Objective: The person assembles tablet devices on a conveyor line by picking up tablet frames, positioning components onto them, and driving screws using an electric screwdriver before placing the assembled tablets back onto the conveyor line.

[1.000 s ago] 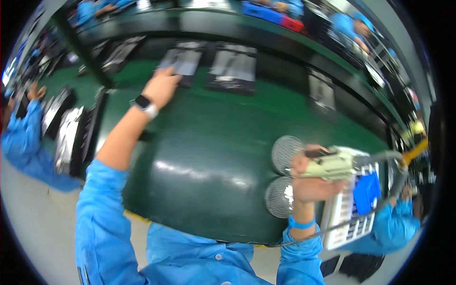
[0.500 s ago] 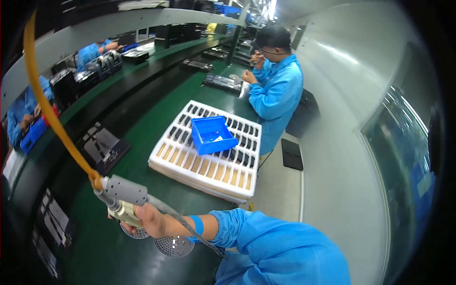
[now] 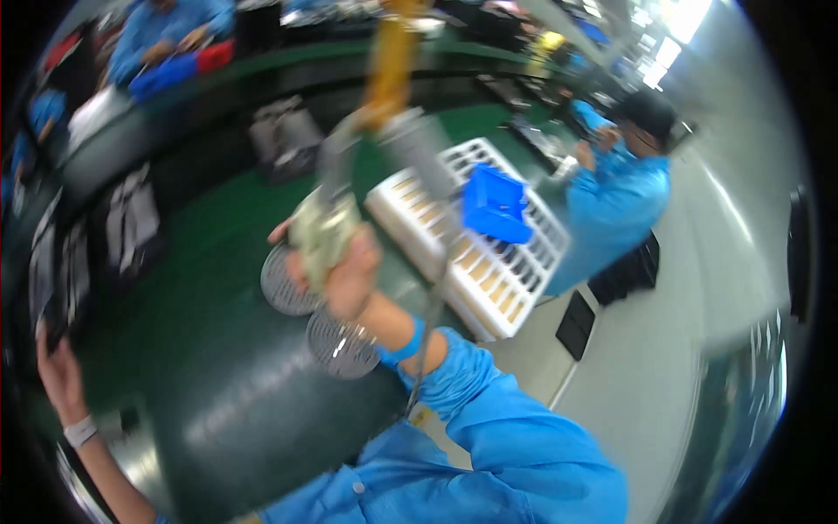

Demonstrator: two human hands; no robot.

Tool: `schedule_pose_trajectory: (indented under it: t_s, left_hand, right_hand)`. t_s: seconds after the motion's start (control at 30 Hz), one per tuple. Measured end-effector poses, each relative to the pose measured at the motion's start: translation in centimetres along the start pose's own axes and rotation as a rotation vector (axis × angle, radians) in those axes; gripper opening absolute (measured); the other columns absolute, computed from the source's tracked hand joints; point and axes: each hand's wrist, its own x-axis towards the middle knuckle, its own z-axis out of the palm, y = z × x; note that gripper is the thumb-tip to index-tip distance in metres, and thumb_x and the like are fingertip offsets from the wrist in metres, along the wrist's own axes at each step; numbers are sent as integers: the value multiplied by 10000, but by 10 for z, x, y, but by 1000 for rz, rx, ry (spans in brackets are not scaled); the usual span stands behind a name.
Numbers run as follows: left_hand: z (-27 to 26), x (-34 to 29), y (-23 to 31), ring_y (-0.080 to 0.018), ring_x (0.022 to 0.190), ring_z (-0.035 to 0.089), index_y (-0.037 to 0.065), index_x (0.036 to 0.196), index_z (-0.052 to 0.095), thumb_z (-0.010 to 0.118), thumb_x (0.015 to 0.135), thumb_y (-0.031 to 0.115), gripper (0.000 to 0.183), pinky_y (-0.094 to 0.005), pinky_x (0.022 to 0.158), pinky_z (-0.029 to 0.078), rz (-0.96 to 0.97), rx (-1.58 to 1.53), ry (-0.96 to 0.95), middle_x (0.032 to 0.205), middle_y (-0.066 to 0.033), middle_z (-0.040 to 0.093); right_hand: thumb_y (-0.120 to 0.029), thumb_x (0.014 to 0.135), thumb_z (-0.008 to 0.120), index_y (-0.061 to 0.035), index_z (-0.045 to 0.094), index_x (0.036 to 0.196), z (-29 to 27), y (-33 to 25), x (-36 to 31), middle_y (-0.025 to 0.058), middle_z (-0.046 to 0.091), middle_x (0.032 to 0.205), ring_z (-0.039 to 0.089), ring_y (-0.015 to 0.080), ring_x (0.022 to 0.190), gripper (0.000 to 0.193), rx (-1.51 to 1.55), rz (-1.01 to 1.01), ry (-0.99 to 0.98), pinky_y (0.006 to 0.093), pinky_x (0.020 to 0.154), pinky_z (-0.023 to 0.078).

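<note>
My right hand [image 3: 349, 275] is wrapped round a cream-coloured electric screwdriver [image 3: 320, 229], blurred by motion, which hangs from a yellow-orange cord [image 3: 390, 65] with a grey cable attached. Its tip is hidden. Below that hand, two round perforated metal trays [image 3: 343, 344] rest on the green bench [image 3: 227, 349]; what lies in them is too small to tell. At the far left my left hand [image 3: 64, 377] is stretched out, fingers extended, beside a row of dark flat units [image 3: 77, 271]. Whether its fingertips touch the nearest unit I cannot tell.
A white slotted foam tray [image 3: 419, 236] with black parts stands right of the screwdriver, and a blue bin [image 3: 495, 205] sits on it. More flat units [image 3: 131, 223] line the bench's far side. A co-worker in blue [image 3: 620, 192] works at the right.
The view has swung left, so the foam tray and the co-worker appear farther right. My left hand has come into view at the left. My right hand still grips the electric screwdriver.
</note>
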Motion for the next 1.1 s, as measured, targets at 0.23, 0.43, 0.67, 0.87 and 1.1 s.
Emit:
schedule_pose_trajectory:
  t_s: [0.23, 0.43, 0.67, 0.87, 1.1]
  left_hand:
    - [265, -275, -78, -161, 1036, 652, 24, 1297, 503, 593, 959, 47, 350, -296, 842, 581, -294, -121, 197, 1170, -76, 649]
    - [283, -338, -100, -246, 1096, 642, 2, 1273, 489, 577, 968, 54, 322, -428, 1045, 465, -503, -269, 257, 1208, -128, 629]
    - [191, -334, -45, -313, 1161, 611, -15, 1186, 605, 622, 907, 24, 282, -405, 986, 475, -124, 1145, -315, 1207, -194, 653]
    - [119, -244, -37, -309, 1417, 368, 57, 1342, 567, 606, 930, 56, 413, -418, 1156, 296, 459, 1872, -110, 1485, -114, 463]
    - [100, -214, -35, -314, 1207, 515, 28, 1283, 596, 556, 935, -9, 352, -396, 1019, 417, 516, 1989, -111, 1272, -120, 577]
  right_hand:
    - [-902, 785, 160, 29, 586, 1041, -3, -19, -21, 72, 513, 609, 446, 183, 508, 1055, 94, 120, 90, 301, 480, 347]
    - [-888, 798, 194, 62, 581, 1051, -4, -3, -30, 95, 533, 577, 481, 190, 496, 1056, 101, 138, 63, 306, 474, 401]
    - [-917, 769, 199, 58, 582, 1056, -15, -12, -47, 79, 513, 583, 466, 190, 504, 1086, 79, 138, 126, 305, 491, 368]
    - [-914, 763, 229, 90, 577, 1082, -15, -9, -56, 94, 547, 598, 495, 204, 526, 1109, 172, 131, 84, 321, 505, 396]
    - [-925, 726, 276, 118, 558, 1103, -10, -19, -75, 103, 556, 605, 496, 218, 560, 1144, 238, 165, 94, 342, 553, 393]
